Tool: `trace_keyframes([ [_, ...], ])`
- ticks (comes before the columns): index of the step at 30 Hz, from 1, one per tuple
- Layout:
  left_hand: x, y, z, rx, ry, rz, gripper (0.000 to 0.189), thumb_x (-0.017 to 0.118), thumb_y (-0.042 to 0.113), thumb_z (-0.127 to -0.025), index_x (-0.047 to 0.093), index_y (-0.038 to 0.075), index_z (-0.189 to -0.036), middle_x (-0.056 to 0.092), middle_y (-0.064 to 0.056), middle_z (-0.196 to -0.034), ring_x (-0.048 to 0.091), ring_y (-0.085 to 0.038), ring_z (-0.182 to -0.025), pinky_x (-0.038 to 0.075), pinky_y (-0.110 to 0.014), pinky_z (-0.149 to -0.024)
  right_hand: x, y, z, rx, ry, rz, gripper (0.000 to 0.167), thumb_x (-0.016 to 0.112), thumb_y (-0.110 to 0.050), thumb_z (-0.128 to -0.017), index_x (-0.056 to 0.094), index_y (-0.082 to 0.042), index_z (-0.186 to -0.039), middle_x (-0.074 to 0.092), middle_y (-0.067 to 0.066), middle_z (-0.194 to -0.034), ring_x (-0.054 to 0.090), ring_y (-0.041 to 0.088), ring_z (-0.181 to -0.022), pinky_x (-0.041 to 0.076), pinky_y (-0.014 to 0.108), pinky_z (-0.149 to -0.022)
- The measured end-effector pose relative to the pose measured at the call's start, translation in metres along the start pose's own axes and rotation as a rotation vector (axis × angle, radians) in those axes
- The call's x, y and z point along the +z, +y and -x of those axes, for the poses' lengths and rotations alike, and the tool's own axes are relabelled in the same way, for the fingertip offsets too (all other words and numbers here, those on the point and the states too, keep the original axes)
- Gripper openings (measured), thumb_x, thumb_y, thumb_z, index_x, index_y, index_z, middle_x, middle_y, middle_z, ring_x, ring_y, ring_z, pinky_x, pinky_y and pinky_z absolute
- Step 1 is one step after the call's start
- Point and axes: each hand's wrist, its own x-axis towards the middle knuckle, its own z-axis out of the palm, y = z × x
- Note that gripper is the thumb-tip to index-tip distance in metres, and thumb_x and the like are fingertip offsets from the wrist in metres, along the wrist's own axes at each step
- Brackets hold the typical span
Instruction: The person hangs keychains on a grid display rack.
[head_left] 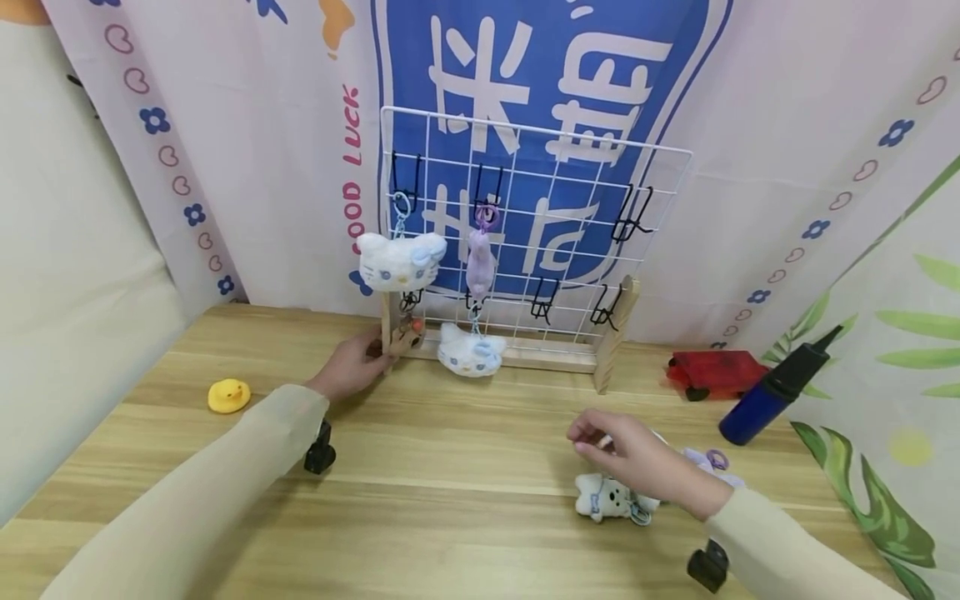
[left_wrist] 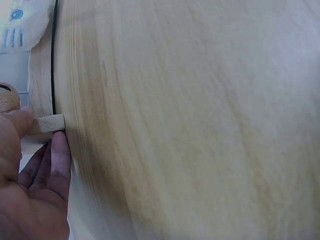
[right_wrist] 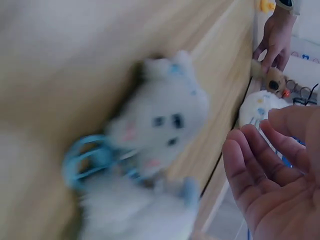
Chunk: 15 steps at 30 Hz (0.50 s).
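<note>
On the left, the wooden foot of the white rack is probably behaving as stiff and not very heavy, its narrow end offering a sure hold. The left hand is gripping that end, fingers clamped on one side and thumb on the other, while the left arm is reaching forward over the tabletop. In the middle, a white cat plush and a purple plush are hanging on the rack, seemingly soft and light. At the right, a white plush toy is lying on the tabletop, presumably squashy and hard to break, its blue clip offering the firmer hold. The right hand is hovering near it, loosely curved, fingers and thumb apart, holding nothing
</note>
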Motion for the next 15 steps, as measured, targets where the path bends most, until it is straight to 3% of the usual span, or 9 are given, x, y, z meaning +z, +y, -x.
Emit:
trace_keyframes([
  [5, 0.001, 0.002, 0.000, 0.019, 0.002, 0.006, 0.047, 0.057, 0.015, -0.107, 0.047, -0.005, -0.148, 0.065, -0.032, -0.131, 0.066, -0.046, -0.122, 0.063, -0.052, -0.098, -0.001, 0.015, 0.027, 0.049, -0.013, -0.027, 0.010, 0.068, -0.015, -0.101, 0.068, -0.006, -0.106, 0.070, 0.001, -0.097, 0.061, -0.003, -0.087, 0.058, 0.020, -0.072],
  [11, 0.000, 0.004, 0.002, 0.028, 0.005, 0.005, 0.048, 0.057, 0.015, -0.107, 0.046, -0.006, -0.149, 0.066, -0.032, -0.131, 0.066, -0.045, -0.121, 0.062, -0.053, -0.097, 0.002, 0.033, 0.053, 0.117, -0.031, 0.032, 0.007, 0.072, -0.015, -0.098, 0.069, -0.010, -0.101, 0.067, -0.007, -0.088, 0.056, -0.007, -0.078, 0.054, 0.019, -0.065],
  [15, -0.001, 0.004, 0.003, 0.016, 0.006, -0.001, 0.049, 0.057, 0.015, -0.107, 0.045, -0.007, -0.149, 0.065, -0.032, -0.132, 0.066, -0.045, -0.122, 0.061, -0.054, -0.099, 0.009, 0.039, 0.064, 0.133, 0.001, 0.100, 0.007, 0.074, -0.010, -0.095, 0.069, -0.008, -0.098, 0.063, -0.009, -0.080, 0.051, -0.008, -0.070, 0.050, 0.019, -0.060],
])
